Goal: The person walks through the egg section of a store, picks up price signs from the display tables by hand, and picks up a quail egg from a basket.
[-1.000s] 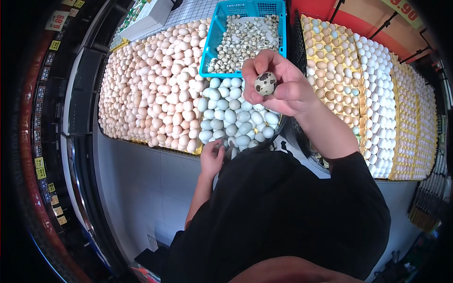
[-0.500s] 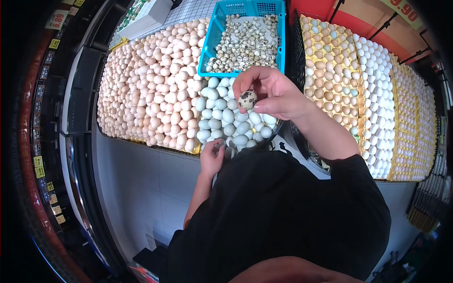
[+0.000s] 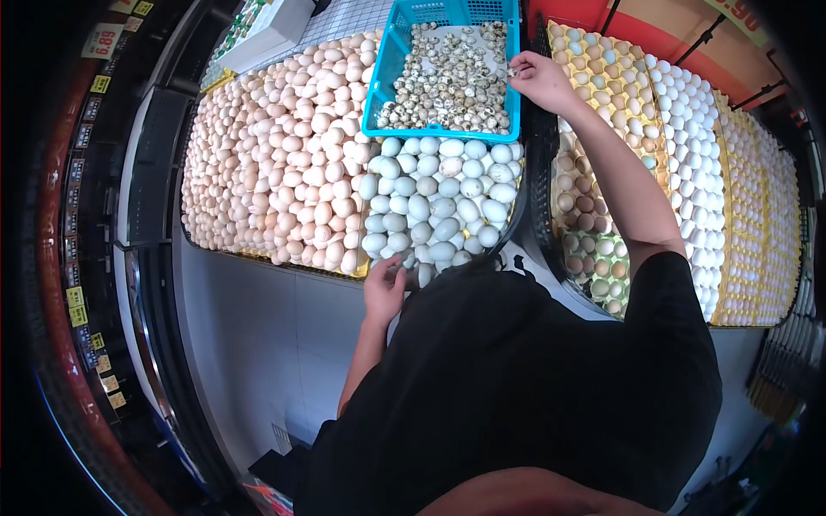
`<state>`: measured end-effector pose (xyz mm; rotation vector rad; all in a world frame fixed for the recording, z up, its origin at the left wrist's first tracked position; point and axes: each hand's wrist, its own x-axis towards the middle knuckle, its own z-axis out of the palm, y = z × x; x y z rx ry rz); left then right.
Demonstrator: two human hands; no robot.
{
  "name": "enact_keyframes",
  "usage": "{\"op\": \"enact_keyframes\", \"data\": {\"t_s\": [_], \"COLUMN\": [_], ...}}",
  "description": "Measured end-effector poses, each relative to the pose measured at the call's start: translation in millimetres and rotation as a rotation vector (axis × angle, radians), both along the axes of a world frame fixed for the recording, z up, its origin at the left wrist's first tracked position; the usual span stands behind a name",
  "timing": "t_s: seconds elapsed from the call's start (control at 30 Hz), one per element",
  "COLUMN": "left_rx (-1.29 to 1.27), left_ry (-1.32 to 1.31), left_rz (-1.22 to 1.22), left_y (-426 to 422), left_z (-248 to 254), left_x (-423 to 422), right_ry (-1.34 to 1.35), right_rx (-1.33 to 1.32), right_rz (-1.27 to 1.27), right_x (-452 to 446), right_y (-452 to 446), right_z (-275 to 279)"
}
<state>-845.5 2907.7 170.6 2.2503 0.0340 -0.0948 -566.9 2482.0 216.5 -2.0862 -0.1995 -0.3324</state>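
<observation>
My right hand point(image 3: 547, 82) is at the right rim of a blue plastic basket point(image 3: 443, 134), fingertips pinched round a small quail egg point(image 3: 514, 72) that is mostly hidden by them. Many speckled quail eggs point(image 3: 447, 90) lie loose inside the basket. Pale blue-green eggs point(image 3: 442, 208) are heaped just in front of it. Low at the near left corner of that heap, my left hand point(image 3: 385, 288) has its fingers curled close to the nearest eggs. What they grip, if anything, I cannot make out.
Pinkish-brown eggs point(image 3: 284, 163) fill the display to the left. On the right stand yellow trays of brown eggs point(image 3: 594, 77) and rows of white eggs point(image 3: 688, 172). A white box point(image 3: 274, 33) sits at the back left. Price tags line a shelf point(image 3: 76, 297) at far left.
My right hand has carried the quail egg away from in front of me, forward and right to the basket's right rim. My left hand has stayed nearly where it was.
</observation>
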Motion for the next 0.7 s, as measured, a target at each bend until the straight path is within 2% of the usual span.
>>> {"op": "enact_keyframes", "data": {"t_s": [0.1,0.13,0.33,0.7], "left_rx": [-0.001,-0.009,-0.001,-0.035], "left_ry": [0.029,0.027,0.066,0.038], "left_rz": [-0.002,0.003,0.020,0.052], "left_y": [-3.7,-6.2,-8.3,1.5], "left_z": [2.6,2.0,9.0,-4.3], "left_x": [-0.7,-0.1,1.6,-12.3], "right_ry": [0.152,0.070,0.220,0.247], "right_rx": [-0.214,-0.340,-0.801,-0.932], "right_rz": [0.236,0.266,0.367,0.374], "right_x": [-13.8,-13.3,4.2,8.8], "right_y": [25.7,31.4,48.9,56.8], "right_z": [-1.0,-9.1,-30.4,-43.4]}}
